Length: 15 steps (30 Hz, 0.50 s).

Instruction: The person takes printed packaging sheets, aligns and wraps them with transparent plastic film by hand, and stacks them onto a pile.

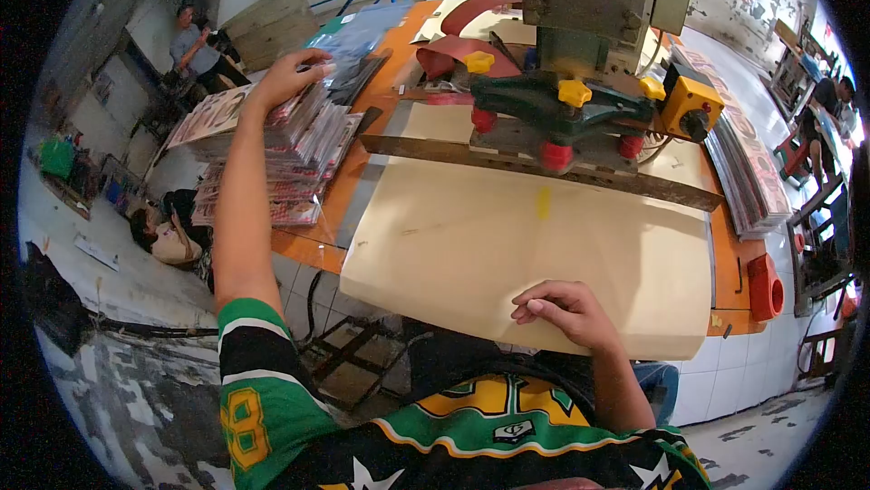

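Note:
My left hand [292,78] reaches out to the top of a tall stack of printed sheets [294,150] at the left; its fingers are bent over the stack's far edge, and what they may hold is too small to tell. My right hand [566,311] is over the near edge of a large cream sheet [453,245], its fingers curled together, with nothing clear between them. The cream sheet lies in front of a metal bar [544,173] under a green machine [562,105] with yellow knobs and red feet.
Another stack of printed sheets [739,150] stands along the right side. A yellow control box [691,108] is fixed beside the machine. A red holder [766,288] sits at the orange table's [313,250] right edge. Other people are in the background at left, right and behind the machine.

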{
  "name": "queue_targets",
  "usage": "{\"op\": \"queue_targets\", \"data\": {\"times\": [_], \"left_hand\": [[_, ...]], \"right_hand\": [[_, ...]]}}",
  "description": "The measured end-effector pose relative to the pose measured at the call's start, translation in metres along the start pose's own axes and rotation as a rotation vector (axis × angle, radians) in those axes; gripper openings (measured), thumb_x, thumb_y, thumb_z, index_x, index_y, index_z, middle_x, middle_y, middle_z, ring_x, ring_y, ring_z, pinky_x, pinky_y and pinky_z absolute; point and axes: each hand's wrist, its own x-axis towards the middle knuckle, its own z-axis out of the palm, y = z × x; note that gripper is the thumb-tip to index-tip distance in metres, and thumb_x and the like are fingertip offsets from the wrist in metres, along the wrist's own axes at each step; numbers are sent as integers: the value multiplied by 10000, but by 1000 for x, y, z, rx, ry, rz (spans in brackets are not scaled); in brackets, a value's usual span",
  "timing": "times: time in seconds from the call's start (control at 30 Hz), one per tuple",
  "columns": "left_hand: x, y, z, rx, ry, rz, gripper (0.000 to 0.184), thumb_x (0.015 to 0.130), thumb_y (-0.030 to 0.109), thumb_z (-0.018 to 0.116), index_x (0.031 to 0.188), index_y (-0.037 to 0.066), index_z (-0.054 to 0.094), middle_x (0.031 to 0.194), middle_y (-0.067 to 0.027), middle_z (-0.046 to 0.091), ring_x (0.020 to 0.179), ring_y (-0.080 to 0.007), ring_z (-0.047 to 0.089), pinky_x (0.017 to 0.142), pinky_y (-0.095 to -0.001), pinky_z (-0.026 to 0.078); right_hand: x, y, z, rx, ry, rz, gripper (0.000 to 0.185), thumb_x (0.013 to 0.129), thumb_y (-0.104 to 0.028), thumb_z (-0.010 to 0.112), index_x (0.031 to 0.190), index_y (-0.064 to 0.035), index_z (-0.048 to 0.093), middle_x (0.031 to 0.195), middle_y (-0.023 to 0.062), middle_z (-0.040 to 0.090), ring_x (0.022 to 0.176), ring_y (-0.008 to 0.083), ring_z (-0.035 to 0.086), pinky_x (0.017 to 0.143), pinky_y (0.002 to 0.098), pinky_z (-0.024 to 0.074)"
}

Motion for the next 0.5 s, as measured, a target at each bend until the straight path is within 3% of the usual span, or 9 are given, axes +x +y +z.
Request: {"op": "queue_targets", "data": {"times": [0.43, 0.5], "left_hand": [[3, -3, 1, 7, -9, 5, 541, 897, 492, 633, 1224, 61, 666, 1247, -126, 657, 1211, -251, 576, 1064, -382, 397], [3, -5, 1, 4, 21, 40, 519, 891, 450, 674, 1215, 46, 666, 1199, -133, 673, 1123, -227, 617, 990, -365, 452]], "right_hand": [[-1, 0, 0, 5, 5, 29, 250, 1005, -147, 569, 1137, 48, 653, 992, 117, 717, 939, 174, 677, 866, 313, 537], [0, 0, -1, 12, -2, 28, 250, 1006, -146, 567, 1136, 49, 653, 993, 118, 716, 940, 176, 677, 867, 315, 537]]}}
